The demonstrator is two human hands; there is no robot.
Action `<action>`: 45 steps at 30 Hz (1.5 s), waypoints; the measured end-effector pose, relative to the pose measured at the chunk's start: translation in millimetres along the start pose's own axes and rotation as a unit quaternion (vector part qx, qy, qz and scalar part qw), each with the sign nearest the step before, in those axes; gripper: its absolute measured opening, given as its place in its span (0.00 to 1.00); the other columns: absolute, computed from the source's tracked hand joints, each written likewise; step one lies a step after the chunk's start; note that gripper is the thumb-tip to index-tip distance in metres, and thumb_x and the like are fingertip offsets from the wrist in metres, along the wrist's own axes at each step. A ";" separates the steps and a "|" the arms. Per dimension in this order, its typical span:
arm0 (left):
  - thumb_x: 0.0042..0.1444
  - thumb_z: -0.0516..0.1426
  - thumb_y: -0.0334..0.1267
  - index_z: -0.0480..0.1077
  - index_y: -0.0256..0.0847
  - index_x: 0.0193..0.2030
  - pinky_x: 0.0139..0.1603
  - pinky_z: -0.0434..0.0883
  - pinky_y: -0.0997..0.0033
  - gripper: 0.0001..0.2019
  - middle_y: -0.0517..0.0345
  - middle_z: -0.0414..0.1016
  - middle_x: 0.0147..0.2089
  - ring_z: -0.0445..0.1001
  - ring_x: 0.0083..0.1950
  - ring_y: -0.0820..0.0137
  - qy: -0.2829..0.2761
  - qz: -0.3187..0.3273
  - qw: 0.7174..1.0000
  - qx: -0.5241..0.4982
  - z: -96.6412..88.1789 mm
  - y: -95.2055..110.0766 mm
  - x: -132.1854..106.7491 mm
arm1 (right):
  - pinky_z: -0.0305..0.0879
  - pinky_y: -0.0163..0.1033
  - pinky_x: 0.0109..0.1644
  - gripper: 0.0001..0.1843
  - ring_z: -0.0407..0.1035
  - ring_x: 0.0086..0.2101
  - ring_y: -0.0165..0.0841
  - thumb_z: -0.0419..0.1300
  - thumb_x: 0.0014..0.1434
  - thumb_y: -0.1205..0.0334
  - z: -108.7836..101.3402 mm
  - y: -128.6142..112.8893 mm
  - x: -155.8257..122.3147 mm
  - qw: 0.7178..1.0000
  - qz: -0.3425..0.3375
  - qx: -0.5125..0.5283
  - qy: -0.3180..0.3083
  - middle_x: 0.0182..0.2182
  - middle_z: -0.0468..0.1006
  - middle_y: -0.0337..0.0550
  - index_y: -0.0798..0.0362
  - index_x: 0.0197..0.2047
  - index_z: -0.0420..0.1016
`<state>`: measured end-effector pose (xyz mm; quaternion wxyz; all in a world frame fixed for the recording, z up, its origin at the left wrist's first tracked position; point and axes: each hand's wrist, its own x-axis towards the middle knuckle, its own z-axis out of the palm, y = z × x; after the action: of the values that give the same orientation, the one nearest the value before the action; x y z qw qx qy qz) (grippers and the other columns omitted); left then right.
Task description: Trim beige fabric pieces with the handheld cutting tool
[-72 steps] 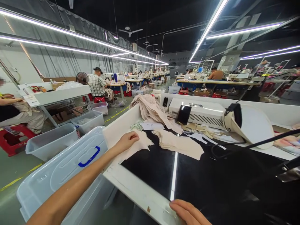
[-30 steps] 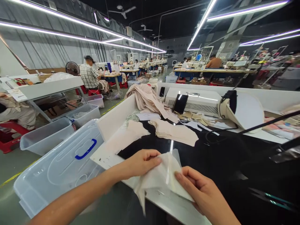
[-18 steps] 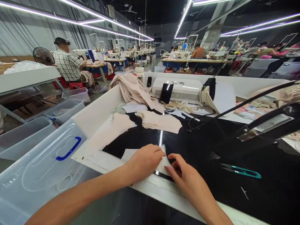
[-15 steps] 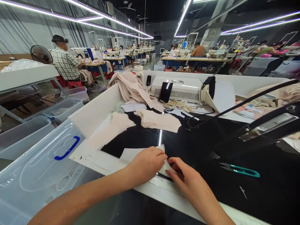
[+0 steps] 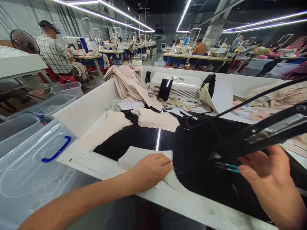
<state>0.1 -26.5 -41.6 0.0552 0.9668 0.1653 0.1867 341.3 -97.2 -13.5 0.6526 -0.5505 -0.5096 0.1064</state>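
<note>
My left hand (image 5: 151,169) lies flat on a pale fabric piece (image 5: 134,156) at the near edge of the black table (image 5: 192,150), fingers stretched over it. My right hand (image 5: 268,179) hovers at the right, fingers spread, just by the teal thread snips (image 5: 226,166) lying on the black surface; it holds nothing. A black metal arm (image 5: 271,134) of a machine reaches over the table above that hand.
A stack of beige cut pieces (image 5: 154,118) and another beige piece (image 5: 112,123) lie further back. A white machine (image 5: 177,86), a phone (image 5: 165,90) and a fabric heap (image 5: 127,83) stand at the rear. Clear lidded bins (image 5: 35,166) sit left. Other people work at distant tables.
My left hand took a pale piece from the left and both hands laid it at the near edge. My right hand has now left it and moved right toward the snips.
</note>
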 end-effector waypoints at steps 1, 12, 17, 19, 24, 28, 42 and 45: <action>0.71 0.57 0.20 0.78 0.35 0.55 0.65 0.81 0.62 0.13 0.45 0.84 0.59 0.83 0.59 0.61 0.002 0.006 1.000 -0.001 0.7 1.0 1.7 | 0.87 0.68 0.51 0.40 0.84 0.54 0.60 0.81 0.47 0.46 8.7 -9.1 8.9 1.000 0.011 -0.004 0.011 0.55 0.88 0.45 0.35 0.63 0.78; 0.76 0.59 0.27 0.79 0.34 0.54 0.63 0.82 0.63 0.07 0.45 0.85 0.59 0.84 0.60 0.62 0.056 0.040 0.995 0.079 16.3 -2.5 18.8 | 0.81 0.49 0.35 0.26 0.79 0.28 0.38 0.81 0.53 0.53 99.5 -52.5 31.7 0.987 -0.028 0.147 0.062 0.35 0.86 0.34 0.40 0.50 0.76; 0.80 0.57 0.30 0.79 0.36 0.52 0.60 0.83 0.62 0.08 0.45 0.86 0.56 0.85 0.57 0.63 0.063 0.037 0.993 0.096 23.6 1.0 13.2 | 0.75 0.40 0.24 0.29 0.75 0.23 0.33 0.81 0.53 0.48 133.1 -53.0 24.6 0.969 -0.015 0.234 0.077 0.30 0.82 0.29 0.42 0.52 0.74; 0.81 0.56 0.31 0.79 0.36 0.52 0.60 0.84 0.62 0.09 0.46 0.86 0.55 0.85 0.57 0.64 0.076 0.035 0.992 0.098 26.0 3.1 11.2 | 0.76 0.39 0.24 0.29 0.75 0.22 0.32 0.81 0.53 0.47 142.7 -52.5 23.8 0.965 -0.011 0.251 0.075 0.30 0.83 0.28 0.42 0.52 0.74; 0.81 0.56 0.31 0.81 0.34 0.52 0.56 0.85 0.64 0.10 0.47 0.87 0.54 0.86 0.56 0.64 0.136 0.018 0.986 0.096 26.8 7.4 11.4 | 0.75 0.37 0.24 0.29 0.75 0.22 0.31 0.81 0.52 0.48 154.7 -48.8 25.1 0.957 -0.007 0.285 0.056 0.29 0.82 0.28 0.43 0.51 0.75; 0.81 0.56 0.30 0.81 0.31 0.52 0.56 0.86 0.64 0.11 0.48 0.88 0.53 0.86 0.54 0.65 0.172 0.022 0.981 0.085 23.7 9.1 13.5 | 0.74 0.37 0.23 0.28 0.74 0.21 0.31 0.79 0.52 0.48 158.3 -49.9 25.3 0.956 0.002 0.289 0.055 0.28 0.81 0.28 0.44 0.50 0.75; 0.81 0.56 0.28 0.81 0.34 0.48 0.56 0.85 0.68 0.12 0.51 0.87 0.51 0.86 0.54 0.67 0.151 0.022 0.985 0.081 20.2 7.6 17.5 | 0.72 0.37 0.22 0.26 0.73 0.21 0.32 0.78 0.52 0.49 158.6 -58.6 21.3 0.953 0.025 0.299 0.044 0.28 0.80 0.28 0.44 0.51 0.76; 0.81 0.56 0.28 0.81 0.34 0.49 0.54 0.85 0.67 0.11 0.51 0.87 0.52 0.86 0.54 0.68 0.145 0.017 0.986 0.081 21.0 7.8 16.6 | 0.72 0.37 0.22 0.27 0.73 0.21 0.32 0.78 0.52 0.48 160.0 -55.2 20.1 0.954 0.014 0.296 0.045 0.28 0.80 0.29 0.44 0.51 0.76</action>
<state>24.9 -29.1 -53.9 -0.0509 0.9335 0.1697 0.3117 202.0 -6.1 23.0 0.8069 -0.3441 -0.4177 0.2366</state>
